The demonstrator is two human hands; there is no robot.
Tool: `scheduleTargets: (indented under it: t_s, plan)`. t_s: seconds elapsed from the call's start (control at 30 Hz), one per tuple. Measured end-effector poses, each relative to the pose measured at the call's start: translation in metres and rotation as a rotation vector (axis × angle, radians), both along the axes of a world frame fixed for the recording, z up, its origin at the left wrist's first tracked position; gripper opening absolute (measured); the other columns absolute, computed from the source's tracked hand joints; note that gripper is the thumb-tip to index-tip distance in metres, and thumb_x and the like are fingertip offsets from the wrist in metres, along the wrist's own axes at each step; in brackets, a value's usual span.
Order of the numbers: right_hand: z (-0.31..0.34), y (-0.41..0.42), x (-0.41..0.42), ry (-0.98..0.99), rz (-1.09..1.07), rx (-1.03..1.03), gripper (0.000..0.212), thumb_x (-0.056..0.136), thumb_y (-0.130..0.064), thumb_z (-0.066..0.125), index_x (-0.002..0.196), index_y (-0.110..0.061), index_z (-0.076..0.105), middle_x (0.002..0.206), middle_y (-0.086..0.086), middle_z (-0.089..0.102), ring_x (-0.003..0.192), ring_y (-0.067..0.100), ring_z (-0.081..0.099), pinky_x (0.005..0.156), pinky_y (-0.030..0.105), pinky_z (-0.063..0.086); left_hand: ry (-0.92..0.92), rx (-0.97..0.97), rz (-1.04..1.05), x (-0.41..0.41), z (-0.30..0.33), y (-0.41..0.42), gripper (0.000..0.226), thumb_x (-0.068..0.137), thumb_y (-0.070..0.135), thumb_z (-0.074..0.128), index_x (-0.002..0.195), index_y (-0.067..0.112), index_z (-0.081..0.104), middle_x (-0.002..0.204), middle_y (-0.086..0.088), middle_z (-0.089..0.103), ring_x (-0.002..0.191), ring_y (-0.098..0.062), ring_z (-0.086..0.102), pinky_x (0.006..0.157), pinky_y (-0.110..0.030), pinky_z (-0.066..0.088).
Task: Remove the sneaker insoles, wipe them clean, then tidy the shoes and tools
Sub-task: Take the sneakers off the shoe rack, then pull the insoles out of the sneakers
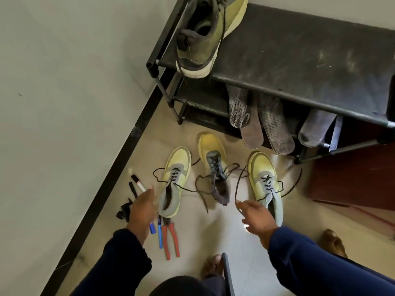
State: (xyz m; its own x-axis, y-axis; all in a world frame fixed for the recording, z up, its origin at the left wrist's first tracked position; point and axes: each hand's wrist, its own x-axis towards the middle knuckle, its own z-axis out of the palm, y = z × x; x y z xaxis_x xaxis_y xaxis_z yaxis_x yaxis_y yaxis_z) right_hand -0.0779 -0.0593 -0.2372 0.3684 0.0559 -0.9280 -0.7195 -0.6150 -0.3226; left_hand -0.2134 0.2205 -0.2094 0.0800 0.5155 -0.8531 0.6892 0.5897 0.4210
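Three yellow-and-grey sneakers stand on the tiled floor: a left one (174, 180), a middle one (215, 165) and a right one (266, 182), laces loose. A fourth sneaker (205, 37) sits on the black shoe rack's top shelf (299, 56). Several grey insoles (254, 122) lean against the rack's lower tier. My left hand (142, 210) hovers open just left of the left sneaker's heel, above the tools. My right hand (256, 218) is open, fingers spread, beside the right sneaker's heel; it holds nothing.
Red-handled pliers (171, 240), blue pens (157, 229), a marker (139, 183) and small black items (125, 208) lie on the floor by the black skirting. A wall stands left, a dark wooden door (350, 178) right. My bare feet (213, 265) and a dark flat object are near the bottom.
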Motion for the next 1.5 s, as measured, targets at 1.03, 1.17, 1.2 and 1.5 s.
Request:
scheduleTargets:
  t_s: [1.03, 1.17, 1.2, 1.5]
  plan:
    - [0.111, -0.004, 0.045, -0.319, -0.083, 0.483, 0.036, 0.088, -0.059, 0.069, 0.117, -0.038, 0.067, 0.107, -0.002, 0.074, 0.089, 0.017, 0.070, 0.078, 0.035, 0.052, -0.673, 0.111, -0.066, 0.117, 0.169, 0.008, 0.050, 0.091, 0.031, 0.052, 0.139, 0.017, 0.054, 0.126, -0.012, 0.069, 0.105, -0.033, 0.073, 0.091, -0.044, 0.060]
    - [0.114, 0.017, 0.048, -0.070, -0.373, 0.631, 0.077, 0.080, -0.084, 0.051, 0.145, -0.043, 0.047, 0.128, 0.000, 0.066, 0.112, 0.029, 0.070, 0.086, 0.047, 0.056, -0.500, 0.006, -0.088, -0.003, 0.126, -0.005, 0.039, 0.102, 0.018, 0.043, 0.138, 0.019, 0.057, 0.130, -0.016, 0.069, 0.107, -0.036, 0.072, 0.089, -0.049, 0.061]
    - [0.110, 0.021, 0.045, -0.027, -0.381, 0.616, 0.080, 0.079, -0.084, 0.048, 0.147, -0.043, 0.044, 0.132, 0.000, 0.063, 0.117, 0.031, 0.067, 0.088, 0.048, 0.056, -0.408, 0.001, -0.144, -0.027, 0.110, -0.011, 0.038, 0.106, 0.014, 0.038, 0.138, 0.024, 0.058, 0.133, -0.015, 0.067, 0.110, -0.035, 0.071, 0.085, -0.047, 0.063]
    - [0.017, -0.015, -0.005, -0.062, 0.116, -0.013, 0.092, 0.078, -0.073, 0.067, 0.152, -0.025, 0.043, 0.139, 0.003, 0.056, 0.122, 0.025, 0.057, 0.103, 0.038, 0.049, -0.061, -0.187, -0.212, -0.098, -0.001, -0.053, 0.038, 0.102, -0.002, 0.043, 0.133, 0.014, 0.058, 0.126, -0.028, 0.067, 0.082, -0.022, 0.073, 0.066, -0.034, 0.055]
